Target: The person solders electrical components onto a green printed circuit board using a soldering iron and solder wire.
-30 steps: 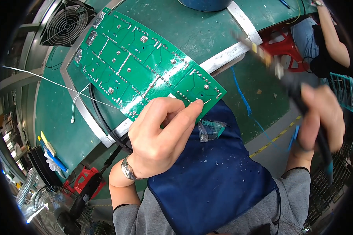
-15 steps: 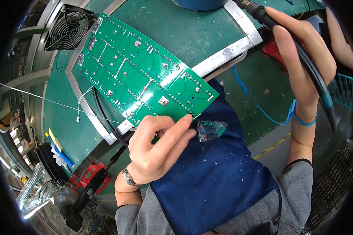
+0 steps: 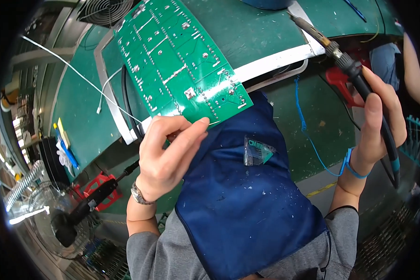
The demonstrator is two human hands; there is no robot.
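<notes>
A large green circuit board (image 3: 182,60), dotted with solder joints and silvery pads, is tilted over the near edge of the bench. My left hand (image 3: 168,144) is closed on its near edge, thumb and fingers pinching it. My right hand (image 3: 382,112) grips a black soldering iron (image 3: 343,60) by its handle. The iron's bare metal tip points up and left, well apart from the board. Around my right wrist runs a blue wrist strap (image 3: 357,163) with a coiled blue cord (image 3: 301,112). A white wire (image 3: 74,70) stretches across on the left, its end hidden near the board.
A pale metal frame (image 3: 275,65) borders the green bench (image 3: 242,39). At the far left is a round fan grille (image 3: 108,10); a standing fan (image 3: 60,219) is lower left. Beside it are red stools (image 3: 100,191). Another person's arm (image 3: 414,70) shows at right.
The view has shifted. The soldering iron has come lower and further into view, its whole tip now visible. The board appears higher in the picture, still held by my left hand.
</notes>
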